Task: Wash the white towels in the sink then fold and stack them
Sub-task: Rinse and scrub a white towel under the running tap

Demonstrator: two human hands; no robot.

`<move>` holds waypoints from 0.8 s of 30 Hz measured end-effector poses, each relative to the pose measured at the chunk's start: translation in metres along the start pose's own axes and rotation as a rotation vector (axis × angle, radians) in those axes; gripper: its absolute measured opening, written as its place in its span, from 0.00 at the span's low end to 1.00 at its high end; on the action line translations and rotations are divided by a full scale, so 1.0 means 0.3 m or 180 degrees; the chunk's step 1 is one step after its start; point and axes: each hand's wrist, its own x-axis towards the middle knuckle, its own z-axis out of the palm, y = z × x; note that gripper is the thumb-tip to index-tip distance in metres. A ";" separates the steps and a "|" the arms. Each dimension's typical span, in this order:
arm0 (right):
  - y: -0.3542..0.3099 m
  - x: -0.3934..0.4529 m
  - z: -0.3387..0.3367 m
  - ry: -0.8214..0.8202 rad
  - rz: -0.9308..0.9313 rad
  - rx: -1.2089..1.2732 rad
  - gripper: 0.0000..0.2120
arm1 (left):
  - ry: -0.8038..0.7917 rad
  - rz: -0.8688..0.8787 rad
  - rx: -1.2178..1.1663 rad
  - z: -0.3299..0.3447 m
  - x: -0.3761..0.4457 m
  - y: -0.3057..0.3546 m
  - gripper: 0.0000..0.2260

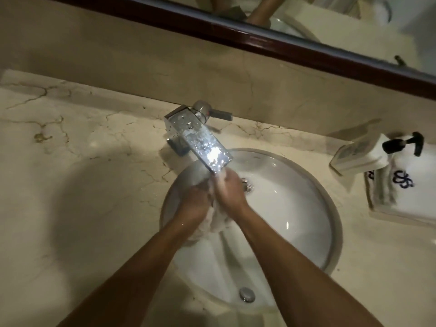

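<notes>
While bunched between both hands' grip, towel (pixel 218 221), over sink (pixel 306 208)

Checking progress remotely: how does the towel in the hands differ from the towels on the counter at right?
The towel in the hands is bunched and wet under the faucet, over the sink; the counter towels lie folded flat and stacked. The counter towels show blue embroidery; none shows on the held one. Both are white.
</notes>
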 end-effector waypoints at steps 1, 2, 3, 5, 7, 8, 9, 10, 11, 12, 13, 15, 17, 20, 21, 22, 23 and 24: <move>0.001 0.019 -0.009 0.0147 0.0080 0.0018 0.18 | -0.0049 0.0074 0.0163 0.014 -0.017 -0.014 0.14; 0.023 0.057 -0.002 0.0197 0.0196 0.0055 0.23 | -0.0035 0.0164 0.0349 0.016 -0.035 -0.022 0.15; 0.021 0.062 -0.006 0.0174 0.0307 0.0131 0.20 | -0.0018 0.0298 0.0425 0.020 -0.041 -0.044 0.16; 0.001 0.019 -0.017 0.0156 0.0378 0.0148 0.08 | 0.0368 0.0634 0.0741 0.020 -0.049 -0.078 0.15; -0.003 -0.043 -0.049 0.0126 0.0724 0.0948 0.05 | 0.0801 0.0794 0.0755 0.002 -0.020 -0.111 0.14; 0.007 -0.069 -0.076 -0.0052 0.0949 0.1506 0.02 | 0.0891 0.0728 0.0649 -0.009 -0.026 -0.110 0.13; 0.031 -0.084 -0.103 -0.0340 0.1193 0.2132 0.05 | 0.0864 0.0575 0.0357 -0.019 -0.027 -0.116 0.13; 0.071 -0.096 -0.126 -0.0621 0.1387 0.2538 0.11 | 0.0738 0.0254 -0.0201 -0.034 -0.034 -0.110 0.13; 0.092 -0.115 -0.154 -0.0793 0.1538 0.2929 0.16 | 0.0515 -0.0100 -0.0857 -0.049 -0.035 -0.106 0.12; 0.117 -0.132 -0.175 -0.0930 0.1725 0.3269 0.22 | 0.0261 -0.0422 -0.1383 -0.065 -0.035 -0.107 0.12; 0.133 -0.154 -0.198 -0.1126 0.1869 0.3359 0.27 | -0.0035 -0.0623 -0.1649 -0.078 -0.040 -0.102 0.12; 0.169 -0.188 -0.221 -0.1460 0.1892 0.3173 0.28 | -0.0432 -0.0848 -0.1464 -0.080 -0.057 -0.091 0.16; 0.180 -0.195 -0.236 -0.1342 0.1537 0.2703 0.22 | -0.0473 -0.1018 -0.1140 -0.073 -0.049 -0.085 0.15; 0.167 -0.189 -0.271 -0.0947 0.1108 0.2564 0.18 | -0.0255 -0.0870 -0.1332 -0.097 -0.027 -0.075 0.14; 0.153 -0.188 -0.283 -0.0863 0.1048 0.2802 0.17 | -0.0164 -0.0714 -0.1397 -0.109 -0.022 -0.067 0.13; 0.148 -0.187 -0.296 -0.0840 0.1012 0.3065 0.18 | -0.0050 -0.0515 -0.1390 -0.121 -0.021 -0.063 0.11; 0.138 -0.195 -0.310 -0.0872 0.1018 0.3280 0.20 | 0.0024 -0.0300 -0.1338 -0.128 -0.022 -0.059 0.10; 0.127 -0.204 -0.310 -0.0869 0.1010 0.3383 0.22 | 0.0203 -0.0081 -0.1121 -0.129 -0.017 -0.058 0.11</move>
